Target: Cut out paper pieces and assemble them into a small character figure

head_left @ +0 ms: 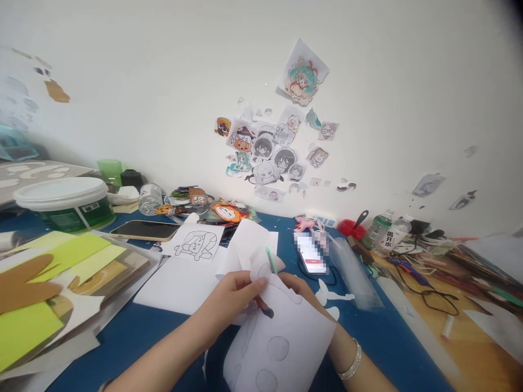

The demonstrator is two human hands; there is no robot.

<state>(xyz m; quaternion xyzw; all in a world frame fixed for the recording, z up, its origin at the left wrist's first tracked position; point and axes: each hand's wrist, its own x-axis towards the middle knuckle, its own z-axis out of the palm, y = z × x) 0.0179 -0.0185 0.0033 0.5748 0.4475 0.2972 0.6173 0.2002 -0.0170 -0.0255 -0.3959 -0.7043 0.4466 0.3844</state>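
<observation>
"How is the sheet (304,329) held?"
"The left hand (239,288) pinches its upper edge, thumb closed on top, probably to steady it; most hangs below those fingers."
"And the right hand (300,286)?"
"Partly behind the sheet, fingertips hidden; I can't tell their grip."
"The phone (312,265)?"
"Beyond the right fingers, lit, perhaps for easy viewing."

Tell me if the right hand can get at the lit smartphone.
Probably yes: the lit smartphone lies just beyond the right hand, and nothing bulky shows between them. That hand is at the drawn-on paper sheet, though, and may need freeing first.
</observation>
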